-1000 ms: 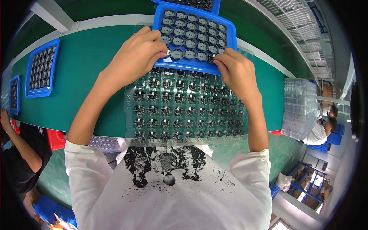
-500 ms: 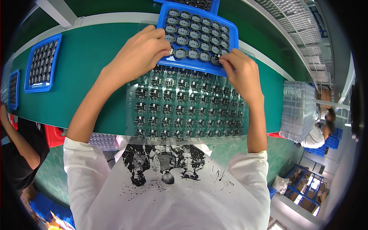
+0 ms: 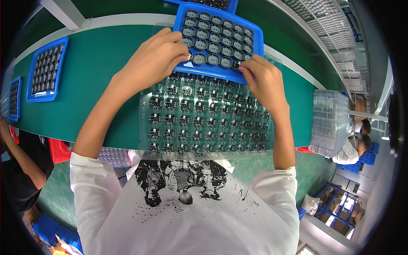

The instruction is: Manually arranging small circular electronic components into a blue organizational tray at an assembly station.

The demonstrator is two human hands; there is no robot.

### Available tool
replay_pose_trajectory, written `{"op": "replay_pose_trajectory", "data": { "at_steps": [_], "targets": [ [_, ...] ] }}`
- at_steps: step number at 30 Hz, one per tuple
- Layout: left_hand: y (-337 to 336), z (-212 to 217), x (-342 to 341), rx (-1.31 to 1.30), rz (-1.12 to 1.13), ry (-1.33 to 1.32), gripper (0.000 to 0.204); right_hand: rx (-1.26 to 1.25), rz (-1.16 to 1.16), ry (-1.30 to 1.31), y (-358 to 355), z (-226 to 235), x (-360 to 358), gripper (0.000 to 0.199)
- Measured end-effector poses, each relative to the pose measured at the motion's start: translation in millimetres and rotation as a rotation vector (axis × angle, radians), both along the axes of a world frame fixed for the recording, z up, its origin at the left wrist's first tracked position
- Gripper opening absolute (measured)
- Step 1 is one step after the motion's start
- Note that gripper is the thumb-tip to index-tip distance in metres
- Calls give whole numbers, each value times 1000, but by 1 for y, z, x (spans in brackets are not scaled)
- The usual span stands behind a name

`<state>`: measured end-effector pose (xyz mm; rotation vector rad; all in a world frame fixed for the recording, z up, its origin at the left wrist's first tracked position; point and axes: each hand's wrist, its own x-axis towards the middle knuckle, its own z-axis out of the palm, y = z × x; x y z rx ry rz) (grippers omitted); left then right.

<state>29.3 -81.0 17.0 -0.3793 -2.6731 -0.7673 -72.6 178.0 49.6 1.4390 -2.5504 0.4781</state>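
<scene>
Blue tray (image 3: 221, 38) of round dark parts lies on the green worktop (image 3: 106, 72), straight ahead of the person and just beyond both hands, its long axis running left to right and tilted a little down toward the right; its near edge overlaps the far edge of a clear blister tray (image 3: 204, 119), the largest thing in front of the person, which spreads from the blue tray back to the worktop's near edge and holds many small dark parts in rows. The left hand (image 3: 155, 59) rests on the near left corner of the blue tray, its fingers (image 3: 180, 53) pressed together and pinching one small shiny part (image 3: 189, 55) at the tray's second-nearest row. The right hand (image 3: 263, 80) sits at the near right corner, its fingers (image 3: 244, 68) curled down onto the tray's edge; whether they pinch a part I cannot tell. Both hands touch the tray, the left reaching further in. Counted: four blue trays in view, this one, another just past it at the top edge (image 3: 212, 3), one well apart on the left (image 3: 44, 70) and one at the far left rim (image 3: 13, 98); one clear blister tray in use, with one stack of empty clear trays (image 3: 331, 121) off the right end of the worktop. The near blue tray shows about five rows of round parts, seven or so across, though the exact number is hard to tell.
</scene>
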Motion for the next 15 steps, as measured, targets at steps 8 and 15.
{"op": "replay_pose_trajectory", "data": {
  "at_steps": [8,15],
  "targets": [
    [0,-1,0,15,-14,15,8,-11,-5,-1,-1,-3,4,6],
    [2,1,1,-4,14,-18,9,-16,-9,31,-1,-11,6,6]
  ]
}}
